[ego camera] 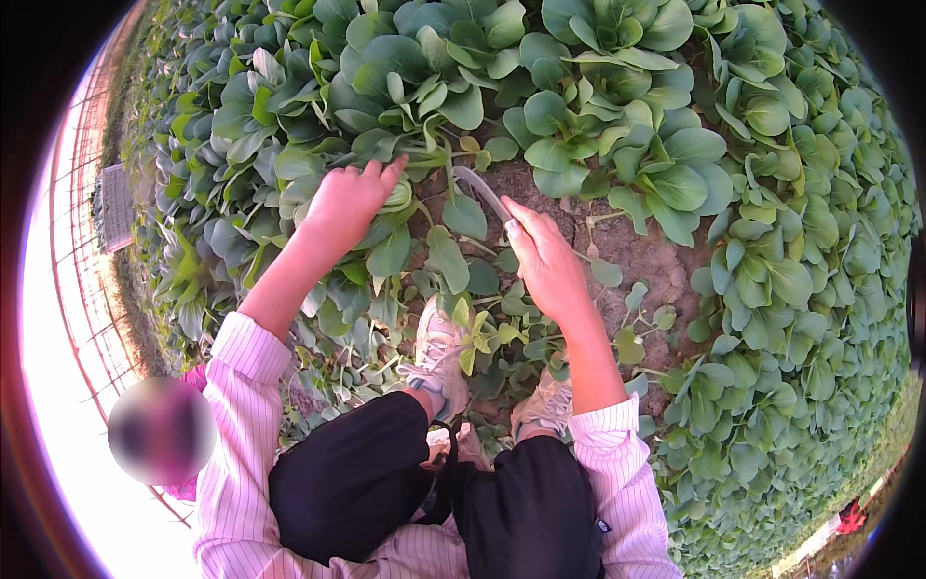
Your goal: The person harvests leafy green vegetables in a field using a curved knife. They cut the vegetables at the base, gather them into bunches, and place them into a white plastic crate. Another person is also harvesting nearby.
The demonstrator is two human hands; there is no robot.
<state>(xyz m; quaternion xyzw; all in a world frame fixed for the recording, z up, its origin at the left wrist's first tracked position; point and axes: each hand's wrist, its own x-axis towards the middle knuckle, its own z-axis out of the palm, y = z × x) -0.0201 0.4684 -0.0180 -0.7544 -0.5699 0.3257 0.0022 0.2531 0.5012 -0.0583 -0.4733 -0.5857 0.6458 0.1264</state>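
My left hand (354,199) is closed around a bok choy plant (396,197) at the near edge of the leafy row. Pale green stalks show beside its fingers, and the palm side is hidden. In my right hand (542,253) is a small sickle (477,187), gripped by its handle, most of which the fingers cover. Its curved metal blade points up and left, towards the stalks by my left hand. A loose-hanging leaf (464,216) lies just below the blade. Whether the blade touches a stalk I cannot tell.
Dense bok choy (665,174) grows ahead and to the right. Brown soil (636,264) shows between the rows. My shoes (439,354) stand among low leaves. At left are a person in pink (189,488), a plastic crate (117,206) and a lattice frame (79,289).
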